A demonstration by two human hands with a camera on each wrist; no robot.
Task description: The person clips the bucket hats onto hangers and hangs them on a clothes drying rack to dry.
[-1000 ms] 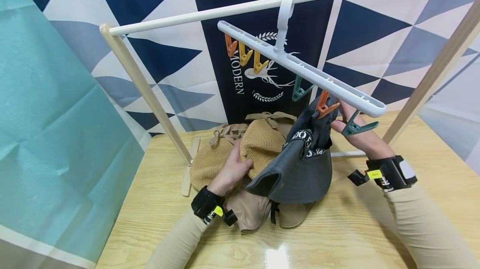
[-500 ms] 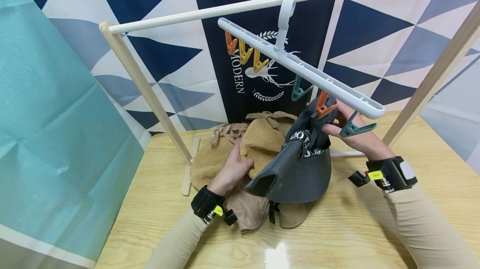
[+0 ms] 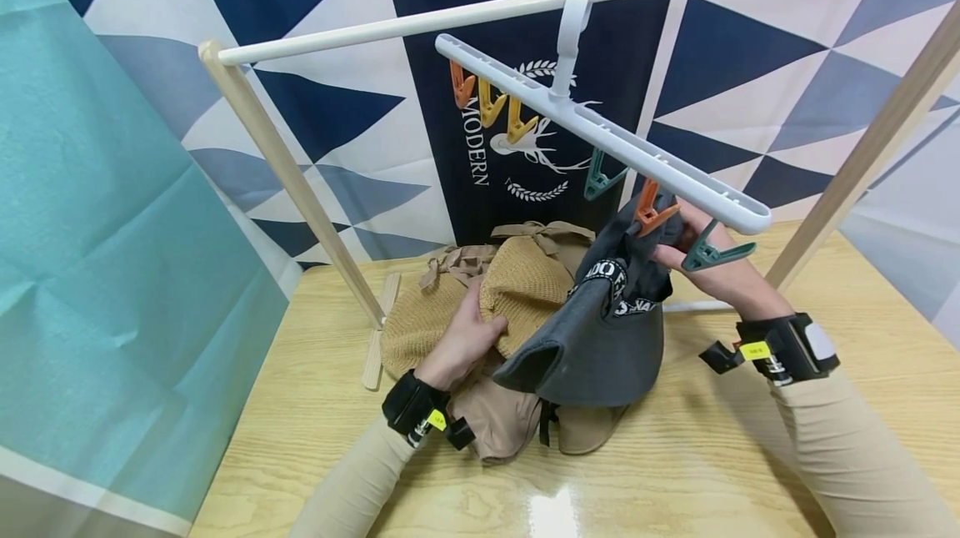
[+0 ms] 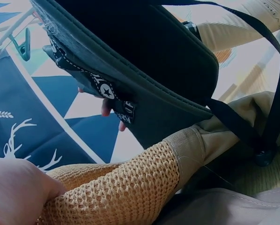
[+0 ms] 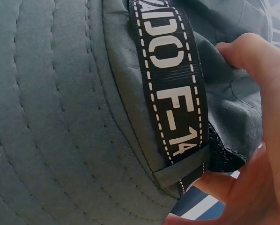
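Note:
A dark grey bucket hat (image 3: pixel 611 363) with a black lettered band hangs tilted, brim down, below the right half of the pale clip hanger (image 3: pixel 630 142). My right hand (image 3: pixel 731 281) grips its crown, thumb on the near side, as the right wrist view confirms. An orange clip (image 3: pixel 652 213) overlaps the crown's top; whether it bites the cloth I cannot tell. A green clip (image 3: pixel 712 253) hangs in front of my right hand. My left hand (image 3: pixel 467 338) holds a straw-coloured woven hat (image 3: pixel 525 292) in the pile; its fingertips are hidden.
The hanger hooks over a white rail (image 3: pixel 420 25) between wooden posts (image 3: pixel 292 179). More clips, one of them yellow (image 3: pixel 517 123), hang along it. Other beige hats (image 3: pixel 498 421) lie beneath on the wooden table (image 3: pixel 300 421). A patterned cloth (image 3: pixel 352 171) stands behind.
The dark hat's crown and my right hand have shifted slightly, first left and then back right, with the hanger's right end swaying a little. My left hand stays put.

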